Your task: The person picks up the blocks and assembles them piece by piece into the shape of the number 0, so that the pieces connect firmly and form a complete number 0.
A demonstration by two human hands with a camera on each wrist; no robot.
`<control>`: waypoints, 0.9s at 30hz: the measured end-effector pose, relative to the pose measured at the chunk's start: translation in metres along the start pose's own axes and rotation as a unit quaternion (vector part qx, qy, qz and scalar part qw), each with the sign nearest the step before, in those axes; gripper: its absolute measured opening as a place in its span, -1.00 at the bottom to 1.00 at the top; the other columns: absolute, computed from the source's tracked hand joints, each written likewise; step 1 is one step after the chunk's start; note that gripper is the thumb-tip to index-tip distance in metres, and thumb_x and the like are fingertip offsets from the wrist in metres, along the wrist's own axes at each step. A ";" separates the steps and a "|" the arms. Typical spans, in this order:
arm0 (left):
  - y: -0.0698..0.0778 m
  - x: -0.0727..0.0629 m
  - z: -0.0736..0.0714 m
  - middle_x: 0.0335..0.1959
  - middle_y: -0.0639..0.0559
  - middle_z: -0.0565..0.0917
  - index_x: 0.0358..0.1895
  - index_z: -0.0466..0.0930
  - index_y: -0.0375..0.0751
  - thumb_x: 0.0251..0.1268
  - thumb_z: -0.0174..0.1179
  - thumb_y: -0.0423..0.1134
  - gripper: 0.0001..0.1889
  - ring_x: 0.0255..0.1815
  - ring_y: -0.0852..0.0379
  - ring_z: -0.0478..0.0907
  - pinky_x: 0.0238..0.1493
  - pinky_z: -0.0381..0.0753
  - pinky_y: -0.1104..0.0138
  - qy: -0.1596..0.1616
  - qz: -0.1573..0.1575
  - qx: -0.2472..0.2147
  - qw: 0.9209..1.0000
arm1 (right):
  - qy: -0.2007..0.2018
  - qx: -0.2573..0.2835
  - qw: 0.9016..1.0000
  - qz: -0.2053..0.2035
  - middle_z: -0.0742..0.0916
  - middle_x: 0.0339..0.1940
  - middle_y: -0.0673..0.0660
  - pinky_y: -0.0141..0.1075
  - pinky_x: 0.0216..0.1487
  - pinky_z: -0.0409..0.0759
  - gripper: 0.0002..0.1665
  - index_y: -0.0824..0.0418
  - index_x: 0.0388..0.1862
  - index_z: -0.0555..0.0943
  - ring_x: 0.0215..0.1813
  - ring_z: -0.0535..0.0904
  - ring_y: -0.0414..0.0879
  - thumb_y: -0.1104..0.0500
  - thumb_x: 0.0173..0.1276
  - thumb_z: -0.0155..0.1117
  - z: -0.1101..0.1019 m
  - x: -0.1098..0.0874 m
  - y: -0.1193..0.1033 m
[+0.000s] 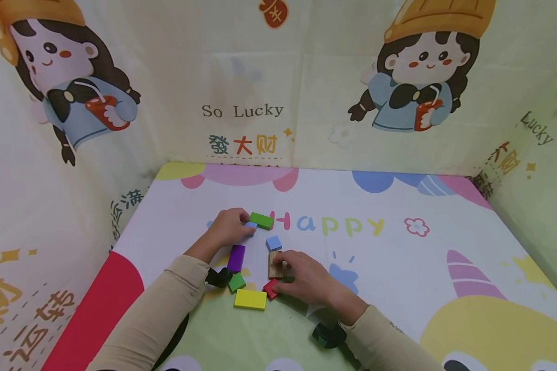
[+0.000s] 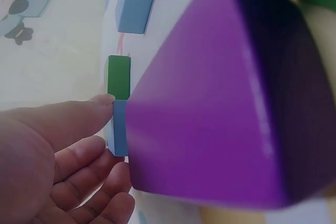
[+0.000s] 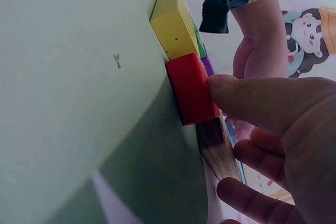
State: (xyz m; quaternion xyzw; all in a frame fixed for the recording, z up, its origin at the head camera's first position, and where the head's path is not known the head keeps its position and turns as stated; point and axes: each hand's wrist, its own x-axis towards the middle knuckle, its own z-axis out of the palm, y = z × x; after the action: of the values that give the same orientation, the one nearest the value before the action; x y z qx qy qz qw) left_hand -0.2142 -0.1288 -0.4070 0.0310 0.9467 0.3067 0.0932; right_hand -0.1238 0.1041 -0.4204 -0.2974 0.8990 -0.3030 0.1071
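Several coloured blocks form a ring on the table. My left hand pinches a small blue block between thumb and fingers, beside a long green block. The thumb of my right hand touches a red block, while its fingers rest by a striped wooden block. A second blue block lies just beyond the wooden one. Down the left side are a purple block and a small green block. A yellow block forms the near side.
The table has a printed cover with cartoon shapes and the word Happy. A patterned cloth wall rises behind it and along both sides. A dark wrist device is strapped below the right hand, another below the left.
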 end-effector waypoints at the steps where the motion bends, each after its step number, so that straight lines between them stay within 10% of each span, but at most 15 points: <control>1: 0.000 0.000 0.000 -0.09 -0.12 0.64 0.03 0.60 -0.33 0.26 0.38 -0.17 -0.62 -0.05 -0.05 0.53 0.07 0.55 0.10 -0.001 -0.001 0.002 1.000 | 0.000 0.000 1.000 0.000 0.62 0.04 -0.03 -0.20 0.05 0.57 -0.45 0.09 0.17 0.55 -0.03 0.50 -0.13 -0.04 0.27 0.47 0.000 0.000 0.000; 27: -0.002 -0.008 -0.004 -0.16 -0.06 0.64 -0.01 0.63 -0.30 0.25 0.40 -0.15 -0.65 -0.10 -0.01 0.53 0.03 0.58 0.14 -0.033 0.008 0.039 0.999 | 0.005 -0.004 1.000 -0.011 0.62 0.02 -0.02 -0.19 0.05 0.57 -0.45 0.12 0.17 0.55 -0.03 0.51 -0.12 -0.02 0.27 0.48 0.000 -0.001 0.001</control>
State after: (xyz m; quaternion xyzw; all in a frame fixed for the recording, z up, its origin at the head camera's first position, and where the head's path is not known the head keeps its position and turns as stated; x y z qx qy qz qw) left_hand -0.2070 -0.1334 -0.4033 0.0521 0.9542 0.2688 0.1208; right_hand -0.1240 0.1052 -0.4211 -0.3063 0.8973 -0.3025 0.0982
